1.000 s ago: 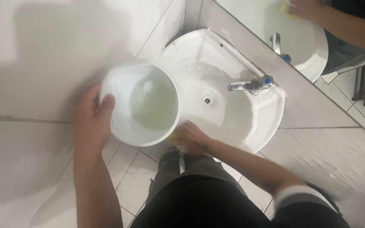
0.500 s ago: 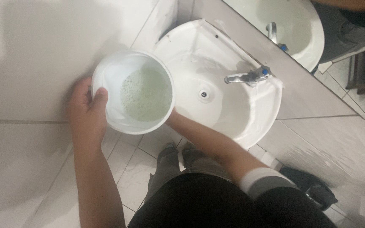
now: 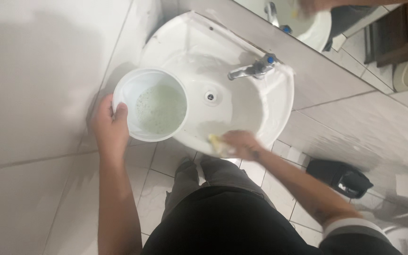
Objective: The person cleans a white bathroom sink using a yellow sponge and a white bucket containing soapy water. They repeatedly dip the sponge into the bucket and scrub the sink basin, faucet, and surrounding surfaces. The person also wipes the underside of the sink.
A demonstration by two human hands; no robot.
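My left hand (image 3: 109, 126) grips the rim of a white bucket (image 3: 151, 105) that holds pale green, foamy liquid, held over the left part of a white wall-mounted sink (image 3: 242, 71). My right hand (image 3: 242, 144) presses a yellow sponge (image 3: 216, 143) against the sink's front rim. A chrome tap (image 3: 253, 69) with a blue cap juts over the basin, and a drain (image 3: 210, 97) sits in the middle.
A mirror (image 3: 317, 19) above the sink reflects the basin and an arm. Grey tiled walls surround the sink. A black object (image 3: 341, 175) lies on the tiled floor at the right. My legs in dark shorts stand below the sink.
My right hand has come out from under the bucket and slid right along the sink's front rim with the sponge. The bucket stays in my left hand.
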